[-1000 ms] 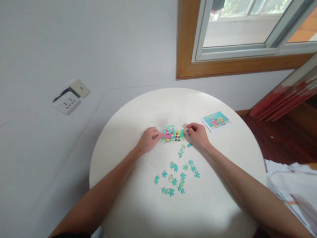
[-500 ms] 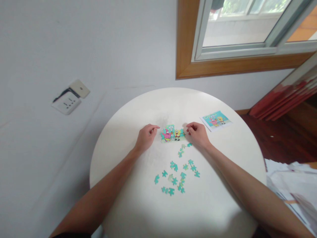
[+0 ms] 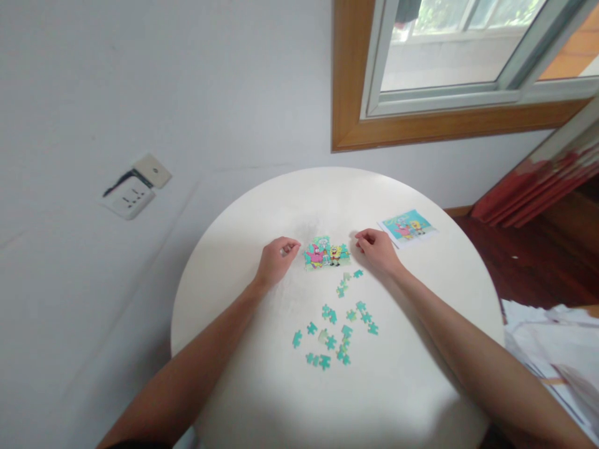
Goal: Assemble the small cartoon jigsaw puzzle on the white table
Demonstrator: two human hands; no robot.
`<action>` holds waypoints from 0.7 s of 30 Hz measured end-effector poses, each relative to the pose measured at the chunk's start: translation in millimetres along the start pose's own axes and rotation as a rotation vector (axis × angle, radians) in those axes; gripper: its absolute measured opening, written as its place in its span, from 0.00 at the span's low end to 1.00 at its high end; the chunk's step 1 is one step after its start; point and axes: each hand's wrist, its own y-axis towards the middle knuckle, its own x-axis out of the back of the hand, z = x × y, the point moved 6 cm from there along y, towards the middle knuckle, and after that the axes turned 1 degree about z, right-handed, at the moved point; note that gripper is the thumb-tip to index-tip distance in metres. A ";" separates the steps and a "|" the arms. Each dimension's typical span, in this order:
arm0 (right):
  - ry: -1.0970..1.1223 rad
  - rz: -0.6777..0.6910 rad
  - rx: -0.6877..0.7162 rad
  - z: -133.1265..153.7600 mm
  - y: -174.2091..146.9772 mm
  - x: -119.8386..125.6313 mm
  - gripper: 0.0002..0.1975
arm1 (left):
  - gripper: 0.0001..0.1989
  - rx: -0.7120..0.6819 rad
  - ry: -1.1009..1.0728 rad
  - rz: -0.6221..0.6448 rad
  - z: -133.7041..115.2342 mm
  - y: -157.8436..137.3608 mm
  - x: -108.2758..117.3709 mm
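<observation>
A partly joined jigsaw puzzle [image 3: 326,254] with cartoon figures, one pink and one yellow, lies flat on the white table. Just left of it rests my left hand [image 3: 278,260], thumb and forefinger pinched together near its left edge. On the other side, a little apart from the puzzle's right edge, is my right hand [image 3: 378,248] with its fingers curled in. Whether either hand has a small piece between its fingertips I cannot make out. Loose teal and pale green puzzle pieces [image 3: 324,362] are scattered below, closer to me.
A picture card [image 3: 408,227] showing the same cartoon figures lies beyond my right hand. The round white table [image 3: 243,386] stands near a wall with a socket [image 3: 128,196] and a wood-framed window [image 3: 353,134]. Papers [image 3: 547,340] are piled at the right.
My right hand has drawn back slightly to the right, away from the puzzle's edge. The left fingertips have dipped and closed a little. The loose pieces keep their places.
</observation>
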 end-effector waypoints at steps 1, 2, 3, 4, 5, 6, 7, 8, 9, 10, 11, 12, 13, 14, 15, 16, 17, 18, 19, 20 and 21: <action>-0.012 0.003 0.006 -0.4 0.4 0.2 0.11 | 0.08 -0.001 -0.001 0.006 0.7 0.0 -1.0; -0.022 0.004 0.011 -0.3 0.5 0.5 0.11 | 0.08 -0.004 -0.002 0.010 1.3 0.0 -1.9; -0.030 0.006 0.016 0.1 0.5 0.7 0.11 | 0.08 -0.007 -0.005 0.013 1.9 0.0 -2.7; -0.037 0.007 0.020 0.9 0.4 0.9 0.11 | 0.08 -0.008 -0.009 0.013 2.5 -0.1 -3.3; -0.041 0.008 0.024 1.7 0.2 1.1 0.11 | 0.08 -0.008 -0.014 0.011 3.1 -0.1 -3.8; -0.043 0.010 0.026 2.5 -0.1 1.1 0.11 | 0.08 -0.007 -0.018 0.011 3.5 -0.3 -4.1; -0.045 0.011 0.027 3.0 -0.2 1.0 0.10 | 0.08 -0.005 -0.020 0.010 3.7 -0.4 -4.3; -0.048 0.011 0.026 3.3 -0.4 0.9 0.10 | 0.08 -0.004 -0.021 0.010 3.5 -0.6 -4.4; -0.050 0.012 0.024 3.4 -0.4 0.7 0.10 | 0.09 -0.004 -0.020 0.011 2.9 -0.9 -4.4; -0.053 0.013 0.022 3.3 -0.5 0.6 0.10 | 0.09 -0.007 -0.018 0.014 2.0 -1.1 -4.3; -0.055 0.014 0.023 3.5 -0.6 0.4 0.10 | 0.09 -0.010 -0.015 0.018 0.8 -1.4 -4.2; -0.056 0.016 0.025 3.8 -0.7 0.3 0.10 | 0.09 -0.013 -0.012 0.023 -0.5 -1.6 -4.1; -0.057 0.016 0.028 4.3 -0.9 0.4 0.10 | 0.09 -0.016 -0.009 0.027 -1.6 -1.8 -4.0; -0.058 0.017 0.031 5.0 -1.1 0.5 0.10 | 0.09 -0.018 -0.006 0.030 -2.6 -1.9 -4.0; -0.060 0.018 0.033 5.8 -1.4 0.7 0.10 | 0.09 -0.020 -0.005 0.034 -3.4 -2.0 -4.1; -0.062 0.018 0.033 6.8 -1.7 1.1 0.10 | 0.09 -0.022 -0.005 0.035 -3.8 -2.0 -4.2; -0.065 0.018 0.033 7.7 -2.0 1.5 0.10 | 0.09 -0.025 -0.006 0.037 -4.1 -2.0 -4.3; -0.067 0.017 0.030 8.6 -2.3 1.9 0.10 | 0.09 -0.027 -0.006 0.038 -4.1 -1.9 -4.5; -0.068 0.017 0.025 9.2 -2.5 2.3 0.10 | 0.08 -0.028 -0.006 0.040 -3.9 -1.8 -4.8; -0.068 0.017 0.020 9.7 -2.7 2.6 0.10 | 0.08 -0.027 -0.006 0.042 -3.7 -1.8 -5.0; -0.067 0.016 0.016 10.0 -2.9 2.8 0.10 | 0.08 -0.027 -0.004 0.041 -3.6 -1.8 -5.0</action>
